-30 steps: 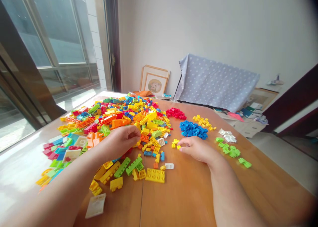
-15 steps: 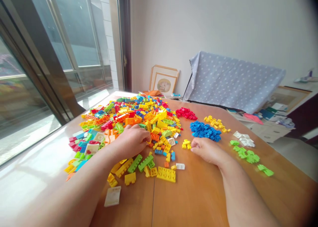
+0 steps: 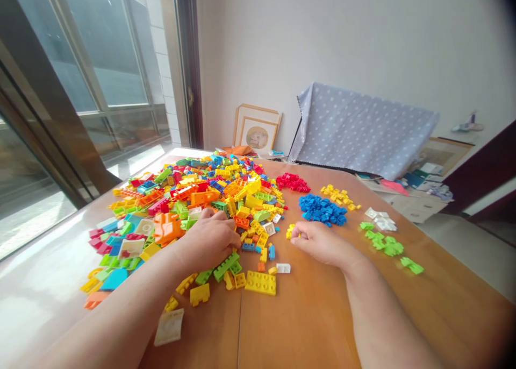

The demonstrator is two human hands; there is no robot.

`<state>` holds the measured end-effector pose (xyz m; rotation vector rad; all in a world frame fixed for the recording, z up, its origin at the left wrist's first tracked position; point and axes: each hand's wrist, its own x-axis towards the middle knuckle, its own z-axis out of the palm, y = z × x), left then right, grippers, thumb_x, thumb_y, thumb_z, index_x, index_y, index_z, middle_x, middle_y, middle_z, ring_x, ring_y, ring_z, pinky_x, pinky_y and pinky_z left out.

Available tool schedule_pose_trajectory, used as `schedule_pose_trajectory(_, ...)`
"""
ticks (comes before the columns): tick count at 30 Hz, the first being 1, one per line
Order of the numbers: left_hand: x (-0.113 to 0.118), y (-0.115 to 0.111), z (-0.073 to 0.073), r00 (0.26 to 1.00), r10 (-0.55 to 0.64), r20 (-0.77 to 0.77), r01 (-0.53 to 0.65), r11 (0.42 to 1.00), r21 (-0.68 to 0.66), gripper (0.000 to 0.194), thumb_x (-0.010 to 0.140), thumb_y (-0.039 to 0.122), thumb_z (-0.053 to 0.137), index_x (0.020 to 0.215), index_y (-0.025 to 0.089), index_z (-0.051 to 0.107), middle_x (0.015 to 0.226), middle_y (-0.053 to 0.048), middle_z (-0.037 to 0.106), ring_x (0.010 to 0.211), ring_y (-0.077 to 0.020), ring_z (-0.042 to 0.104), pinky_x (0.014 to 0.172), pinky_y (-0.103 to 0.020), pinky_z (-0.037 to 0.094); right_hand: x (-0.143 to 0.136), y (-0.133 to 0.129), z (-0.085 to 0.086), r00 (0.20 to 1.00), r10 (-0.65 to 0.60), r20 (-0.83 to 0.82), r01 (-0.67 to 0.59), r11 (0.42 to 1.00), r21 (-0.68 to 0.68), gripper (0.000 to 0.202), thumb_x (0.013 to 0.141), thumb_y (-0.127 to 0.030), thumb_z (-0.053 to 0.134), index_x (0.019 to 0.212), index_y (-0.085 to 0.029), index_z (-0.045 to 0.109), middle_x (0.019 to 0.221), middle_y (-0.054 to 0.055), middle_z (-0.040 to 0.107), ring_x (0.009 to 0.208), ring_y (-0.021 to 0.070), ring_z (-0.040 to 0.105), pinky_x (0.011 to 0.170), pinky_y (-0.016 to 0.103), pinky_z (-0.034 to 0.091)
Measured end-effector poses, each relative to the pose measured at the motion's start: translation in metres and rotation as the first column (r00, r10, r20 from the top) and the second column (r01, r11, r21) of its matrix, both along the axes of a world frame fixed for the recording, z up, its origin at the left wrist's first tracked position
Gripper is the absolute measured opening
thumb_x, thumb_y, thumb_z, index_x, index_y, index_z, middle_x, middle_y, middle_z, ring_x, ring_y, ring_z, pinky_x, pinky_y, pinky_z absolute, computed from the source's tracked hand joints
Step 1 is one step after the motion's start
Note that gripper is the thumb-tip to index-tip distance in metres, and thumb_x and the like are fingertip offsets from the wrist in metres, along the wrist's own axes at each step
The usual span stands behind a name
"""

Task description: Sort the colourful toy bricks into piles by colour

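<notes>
My left hand (image 3: 212,237) rests low over the near side of a big mixed pile of toy building bricks (image 3: 193,194), its fingers curled downward. What those fingers hold, if anything, is hidden beneath the hand. My right hand (image 3: 318,242) is closed with thumb and fingers together at a few small yellow bricks (image 3: 289,231), covering part of that group. Whether a brick is in its pinch cannot be made out. Between the hands lie loose pieces, among them a white brick (image 3: 283,268) and a flat yellow studded brick (image 3: 260,283).
Beyond my right hand are a blue brick heap (image 3: 322,210), a red one (image 3: 293,182) and a yellow one (image 3: 341,197). White bricks (image 3: 381,219) and light green bricks (image 3: 387,244) lie farther right on the wooden table (image 3: 298,326). A window stands left.
The view has turned slightly right. My left hand has come a little toward me across the pile. The right hand has shifted left, now hiding part of the small yellow group.
</notes>
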<state>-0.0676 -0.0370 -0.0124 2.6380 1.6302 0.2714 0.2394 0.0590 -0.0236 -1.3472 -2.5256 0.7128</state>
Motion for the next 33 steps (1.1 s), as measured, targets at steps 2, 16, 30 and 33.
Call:
schedule_pose_trajectory(2, 0.0, 0.0, -0.001, 1.0, -0.008, 0.012, 0.008, 1.0, -0.006, 0.016, 0.086, 0.022, 0.062, 0.082, 0.031, 0.075, 0.089, -0.002, 0.071, 0.096, -0.0256, 0.056, 0.088, -0.045, 0.029, -0.002, -0.001, -0.001, 1.0, 0.017, -0.005, -0.016, 1.0, 0.007, 0.014, 0.088, -0.027, 0.057, 0.09, -0.021, 0.07, 0.081, 0.0, 0.07, 0.071, 0.0149, 0.058, 0.057, 0.025, 0.029)
schedule_pose_trajectory(16, 0.001, 0.006, 0.005, 0.945, 0.145, 0.293, -0.15, 0.989, -0.005, 0.005, 0.084, 0.026, 0.064, 0.082, 0.023, 0.06, 0.082, -0.001, 0.068, 0.084, -0.0213, 0.058, 0.079, -0.037, 0.038, -0.033, -0.019, 0.0, 0.948, 0.064, -0.31, -0.067, 0.998, 0.0, 0.013, 0.092, -0.029, 0.06, 0.089, -0.02, 0.069, 0.079, -0.002, 0.065, 0.071, 0.0128, 0.056, 0.061, 0.024, 0.038)
schedule_pose_trajectory(30, 0.022, 0.003, 0.003, 0.754, 0.104, 0.649, -0.009, 0.989, -0.148, 0.008, 0.083, 0.022, 0.064, 0.091, 0.021, 0.063, 0.09, -0.001, 0.071, 0.083, -0.017, 0.063, 0.071, -0.028, 0.049, -0.078, -0.052, -0.007, 0.854, 0.107, -0.509, -0.133, 0.991, -0.014, 0.013, 0.092, -0.034, 0.066, 0.098, -0.022, 0.068, 0.088, -0.001, 0.07, 0.076, 0.0139, 0.063, 0.067, 0.025, 0.047)
schedule_pose_trajectory(33, 0.02, 0.004, 0.004, 0.762, 0.082, 0.642, 0.009, 0.99, -0.138, 0.01, 0.085, 0.022, 0.062, 0.094, 0.021, 0.064, 0.092, -0.001, 0.071, 0.084, -0.0175, 0.064, 0.073, -0.029, 0.05, -0.065, -0.042, -0.003, 0.883, 0.09, -0.46, -0.098, 0.995, 0.008, 0.016, 0.094, -0.037, 0.063, 0.096, -0.023, 0.07, 0.088, 0.0, 0.072, 0.078, 0.0152, 0.065, 0.069, 0.026, 0.048)
